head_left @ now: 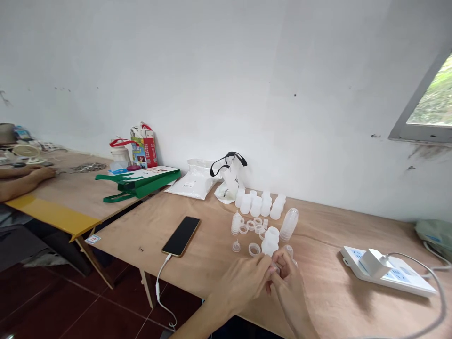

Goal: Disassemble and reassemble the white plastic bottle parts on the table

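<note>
Near the table's front edge, my left hand [247, 280] and my right hand [287, 278] meet with fingers closed around a small translucent plastic part [276, 268]. The fingers hide most of it, so its kind is unclear. Just beyond them stands a frosted, waisted bottle [270, 240], with a clear ring [254, 249] to its left and a small nipple-shaped piece [236, 245] farther left. Clear domed caps [289, 223] are stacked at the right. Several more rings [250, 225] and stacked nipple-like pieces [236, 223] lie behind. Frosted bottles [256, 206] stand in rows at the back.
A phone [181, 236] on a white cable lies left. Rightward sits a power strip [388, 270] with a plugged charger [375, 262]. A white plastic package [193, 183] and black-handled bag [231, 181] rest by the wall. At the neighbouring table are a green bag [148, 183] and another person's arm [24, 181].
</note>
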Action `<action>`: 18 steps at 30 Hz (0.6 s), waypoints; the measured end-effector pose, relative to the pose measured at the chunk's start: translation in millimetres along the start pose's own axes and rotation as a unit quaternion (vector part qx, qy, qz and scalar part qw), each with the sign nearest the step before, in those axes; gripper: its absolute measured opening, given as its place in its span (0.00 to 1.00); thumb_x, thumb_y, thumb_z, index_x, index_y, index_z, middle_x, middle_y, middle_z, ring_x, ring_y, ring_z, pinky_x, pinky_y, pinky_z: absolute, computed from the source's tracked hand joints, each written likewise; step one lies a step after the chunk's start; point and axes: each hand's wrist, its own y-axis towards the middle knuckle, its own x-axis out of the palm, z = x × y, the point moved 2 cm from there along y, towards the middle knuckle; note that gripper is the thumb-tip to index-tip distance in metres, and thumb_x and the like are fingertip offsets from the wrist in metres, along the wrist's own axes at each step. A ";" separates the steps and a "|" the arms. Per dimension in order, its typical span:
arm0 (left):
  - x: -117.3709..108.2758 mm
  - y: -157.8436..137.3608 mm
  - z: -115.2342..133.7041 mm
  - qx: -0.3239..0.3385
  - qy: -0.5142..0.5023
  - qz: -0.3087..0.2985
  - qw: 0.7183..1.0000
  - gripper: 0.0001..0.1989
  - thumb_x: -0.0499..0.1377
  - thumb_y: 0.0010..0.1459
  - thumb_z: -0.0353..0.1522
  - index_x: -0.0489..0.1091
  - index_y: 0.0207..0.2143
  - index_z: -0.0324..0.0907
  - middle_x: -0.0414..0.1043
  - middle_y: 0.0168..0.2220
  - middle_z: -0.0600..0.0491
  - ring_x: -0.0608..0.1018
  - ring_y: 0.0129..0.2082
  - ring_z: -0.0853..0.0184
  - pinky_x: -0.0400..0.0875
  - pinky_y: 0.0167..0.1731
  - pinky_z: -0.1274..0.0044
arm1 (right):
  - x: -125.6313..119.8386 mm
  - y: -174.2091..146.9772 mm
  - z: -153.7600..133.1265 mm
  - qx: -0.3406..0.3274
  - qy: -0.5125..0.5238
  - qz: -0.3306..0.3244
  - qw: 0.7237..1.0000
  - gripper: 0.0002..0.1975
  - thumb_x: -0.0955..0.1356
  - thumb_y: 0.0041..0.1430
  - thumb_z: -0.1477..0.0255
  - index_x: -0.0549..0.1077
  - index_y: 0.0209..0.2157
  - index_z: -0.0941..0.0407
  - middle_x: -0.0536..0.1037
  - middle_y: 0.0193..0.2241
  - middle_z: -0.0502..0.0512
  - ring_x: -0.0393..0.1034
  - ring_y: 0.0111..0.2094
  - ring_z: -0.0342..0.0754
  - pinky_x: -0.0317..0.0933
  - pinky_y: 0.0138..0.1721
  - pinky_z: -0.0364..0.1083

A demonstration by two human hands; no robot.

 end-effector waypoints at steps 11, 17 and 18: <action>-16.5 -2.6 1.0 -0.055 -0.206 0.037 0.976 0.05 0.57 0.69 0.35 0.68 0.38 0.45 0.74 0.32 0.56 0.76 0.29 0.67 0.64 0.29 0.79 | -2.5 4.9 -20.0 -0.006 -0.028 -0.011 1.000 0.17 0.73 0.58 0.59 0.63 0.29 0.49 0.68 0.24 0.44 0.68 0.24 0.45 0.63 0.23 0.42; -24.1 -0.5 -11.2 -0.094 -0.292 0.045 0.951 0.10 0.48 0.73 0.35 0.68 0.45 0.45 0.76 0.33 0.56 0.76 0.31 0.66 0.65 0.32 0.78 | -3.0 5.0 -38.3 -0.011 -0.086 -0.044 0.995 0.12 0.71 0.62 0.56 0.72 0.40 0.49 0.77 0.32 0.49 0.75 0.31 0.48 0.70 0.36 0.46; -23.0 0.4 -14.5 -0.098 -0.302 0.049 0.947 0.11 0.47 0.74 0.36 0.68 0.45 0.45 0.76 0.32 0.56 0.76 0.30 0.66 0.65 0.32 0.78 | -2.8 4.3 -41.5 -0.026 -0.106 -0.037 0.993 0.13 0.71 0.62 0.56 0.74 0.43 0.48 0.78 0.33 0.49 0.76 0.31 0.48 0.71 0.37 0.47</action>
